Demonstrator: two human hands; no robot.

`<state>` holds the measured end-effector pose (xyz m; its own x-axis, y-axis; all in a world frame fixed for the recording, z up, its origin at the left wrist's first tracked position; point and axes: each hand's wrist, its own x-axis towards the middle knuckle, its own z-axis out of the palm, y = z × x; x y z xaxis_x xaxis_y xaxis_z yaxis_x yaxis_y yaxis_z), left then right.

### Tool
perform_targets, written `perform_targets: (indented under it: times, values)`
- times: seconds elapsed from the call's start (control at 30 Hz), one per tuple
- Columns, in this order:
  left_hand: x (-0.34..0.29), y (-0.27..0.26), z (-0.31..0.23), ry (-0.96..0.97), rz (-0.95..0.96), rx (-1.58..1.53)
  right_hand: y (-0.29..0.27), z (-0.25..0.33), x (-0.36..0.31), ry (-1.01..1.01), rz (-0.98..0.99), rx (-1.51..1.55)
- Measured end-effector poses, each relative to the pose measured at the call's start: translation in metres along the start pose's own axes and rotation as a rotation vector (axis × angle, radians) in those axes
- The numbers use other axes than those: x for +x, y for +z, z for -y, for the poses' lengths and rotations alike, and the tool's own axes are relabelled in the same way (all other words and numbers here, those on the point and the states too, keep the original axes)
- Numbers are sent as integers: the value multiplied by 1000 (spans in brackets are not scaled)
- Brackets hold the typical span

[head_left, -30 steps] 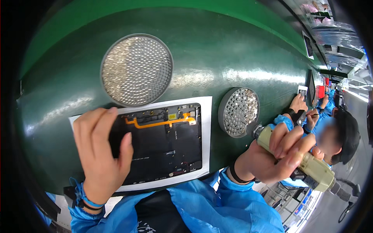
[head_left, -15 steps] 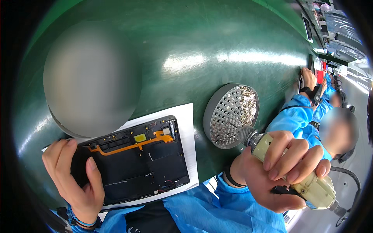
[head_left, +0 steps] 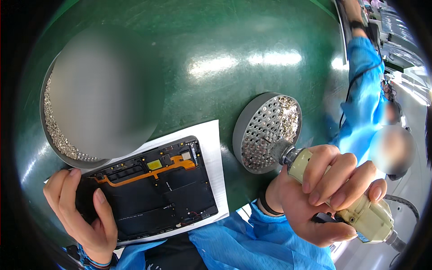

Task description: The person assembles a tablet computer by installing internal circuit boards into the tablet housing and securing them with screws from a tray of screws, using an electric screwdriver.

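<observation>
My right hand [head_left: 328, 193] is wrapped round a cream-coloured electric screwdriver [head_left: 299, 164], its thumb by the black lever. The bit end points left, over a round grey screw tray [head_left: 243, 121] of small silver screws and holes; I cannot tell whether the tip touches a screw. On white paper [head_left: 213, 153] in front of me lies an opened tablet [head_left: 148, 202], black inside with an orange flat cable [head_left: 135, 179] along its far side. My left hand [head_left: 83, 216] holds the tablet's left end, thumb on top and fingers curled at the far left corner.
A second round grey tray [head_left: 54, 135] with silver screws stands at the left, mostly hidden by a blurred patch. Another person's blue sleeve [head_left: 362, 76] reaches along the right edge of the green table [head_left: 198, 31]. The screwdriver's cable [head_left: 407, 204] runs off right.
The co-worker's arm has reached farther away along the table. The tablet and my left hand appear slightly farther left, and more of the left screw tray shows. The screwdriver remains over the right tray.
</observation>
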<state>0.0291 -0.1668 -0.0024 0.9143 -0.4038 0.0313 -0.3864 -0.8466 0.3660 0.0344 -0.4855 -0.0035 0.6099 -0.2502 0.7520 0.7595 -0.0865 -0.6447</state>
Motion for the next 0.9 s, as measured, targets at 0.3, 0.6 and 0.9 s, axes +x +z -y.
perform_targets:
  times: [0.3, 0.6, 0.9]
  values:
    - [2, -1, -2, 14, 0, 6, 2, 4, -2, -58, 38, -94]
    - [8, -5, -1, 14, -35, -46, 14, 7, 4, -20, 36, -57]
    - [19, 0, 9, 2, -43, -201, 94, -4, 22, 97, -35, 208]
